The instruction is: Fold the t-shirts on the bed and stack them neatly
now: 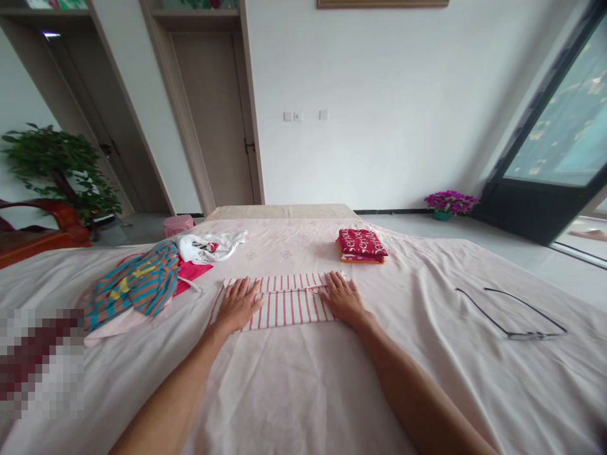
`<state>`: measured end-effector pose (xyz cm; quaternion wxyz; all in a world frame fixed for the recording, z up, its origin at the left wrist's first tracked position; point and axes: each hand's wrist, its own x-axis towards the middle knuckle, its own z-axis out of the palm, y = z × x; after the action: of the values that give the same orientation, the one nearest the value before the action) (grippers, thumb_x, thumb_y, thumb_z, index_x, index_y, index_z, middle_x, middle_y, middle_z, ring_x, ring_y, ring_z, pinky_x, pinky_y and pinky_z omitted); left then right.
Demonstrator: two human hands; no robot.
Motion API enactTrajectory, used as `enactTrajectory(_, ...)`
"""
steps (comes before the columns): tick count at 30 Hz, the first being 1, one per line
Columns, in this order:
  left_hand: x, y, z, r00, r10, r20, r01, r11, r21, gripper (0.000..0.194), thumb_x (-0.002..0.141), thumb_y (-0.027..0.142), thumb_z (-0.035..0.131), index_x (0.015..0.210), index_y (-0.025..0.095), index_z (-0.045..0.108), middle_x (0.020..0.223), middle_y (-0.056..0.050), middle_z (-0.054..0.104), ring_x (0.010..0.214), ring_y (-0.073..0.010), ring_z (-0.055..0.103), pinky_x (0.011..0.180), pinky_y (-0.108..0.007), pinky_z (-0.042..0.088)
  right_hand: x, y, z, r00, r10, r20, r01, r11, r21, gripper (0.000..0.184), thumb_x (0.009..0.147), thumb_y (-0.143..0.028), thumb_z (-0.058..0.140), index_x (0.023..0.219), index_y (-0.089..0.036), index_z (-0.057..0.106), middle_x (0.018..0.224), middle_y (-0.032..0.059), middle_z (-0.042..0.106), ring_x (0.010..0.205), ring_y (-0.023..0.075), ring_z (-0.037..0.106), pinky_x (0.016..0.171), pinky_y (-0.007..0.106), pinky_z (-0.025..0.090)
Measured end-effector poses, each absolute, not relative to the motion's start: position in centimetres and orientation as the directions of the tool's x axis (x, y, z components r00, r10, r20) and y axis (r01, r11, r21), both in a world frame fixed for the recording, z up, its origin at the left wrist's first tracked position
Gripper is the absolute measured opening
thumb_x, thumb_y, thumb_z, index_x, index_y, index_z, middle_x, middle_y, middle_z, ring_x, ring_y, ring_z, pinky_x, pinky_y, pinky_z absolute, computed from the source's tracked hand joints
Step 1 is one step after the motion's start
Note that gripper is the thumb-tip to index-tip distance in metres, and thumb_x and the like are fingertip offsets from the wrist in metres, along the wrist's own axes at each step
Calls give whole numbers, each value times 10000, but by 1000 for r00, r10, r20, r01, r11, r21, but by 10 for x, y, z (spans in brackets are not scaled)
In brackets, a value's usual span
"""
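Observation:
A white garment with red stripes (pixel 284 306) lies folded into a flat, wide strip in front of me. My left hand (pixel 238 303) rests flat on its left end, fingers stretched out. At the right end, my right hand (pixel 344 298) is also laid flat on the cloth with its fingers spread. A seam or fold edge runs across the strip between the two hands. Beyond my right hand sits a stack of folded clothes (pixel 363 245), dark red with white lettering on top and orange beneath.
A loose pile holds a blue and orange striped garment (pixel 137 284) and a white one (pixel 213 246) at left. Eyeglasses (pixel 531 333) lie on the right of the pale pink sheet (pixel 294 392). A pink stool (pixel 178 225) and purple flowers (pixel 450 202) stand beyond it.

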<state>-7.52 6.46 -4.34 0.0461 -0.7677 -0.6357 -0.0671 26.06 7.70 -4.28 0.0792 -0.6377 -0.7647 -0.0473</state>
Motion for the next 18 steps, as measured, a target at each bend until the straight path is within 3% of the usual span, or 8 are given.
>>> enactTrajectory(8, -111, 62, -48, 344, 921, 185, 928, -363, 82, 595, 966, 529, 380, 1501, 271, 421, 1606, -109, 322, 1492, -304, 255, 1197, -515, 187, 261, 80, -45, -185, 962, 201, 982, 188, 8, 650, 1014, -517, 276, 1549, -151, 324, 1604, 125, 282, 1492, 274, 234, 1181, 534, 220)
enactTrajectory(12, -127, 65, -53, 329, 906, 264, 892, -390, 227, 573, 957, 511, 401, 1452, 235, 486, 1570, -94, 398, 1468, -258, 316, 1200, -455, 244, 262, 81, -47, -194, 961, 199, 981, 193, 21, 646, 1017, -520, 263, 1555, -167, 311, 1609, 119, 277, 1493, 270, 232, 1180, 527, 224)
enactTrajectory(15, -137, 67, -49, 136, 932, 336, 875, -272, 401, 518, 976, 436, 325, 1360, 180, 560, 1442, -97, 551, 1366, -205, 465, 1147, -352, 348, 263, 81, -48, -198, 958, 205, 980, 194, 39, 628, 1020, -506, 264, 1556, -182, 311, 1609, 107, 285, 1491, 267, 239, 1183, 524, 220)
enactTrajectory(18, -153, 67, -37, -142, 935, 324, 895, -18, 446, 460, 946, 389, 338, 1223, 156, 621, 1266, -124, 652, 1229, -239, 566, 1057, -349, 418, 263, 81, -49, -208, 954, 218, 978, 201, 55, 610, 1021, -490, 267, 1553, -196, 323, 1607, 101, 295, 1490, 267, 240, 1182, 519, 226)
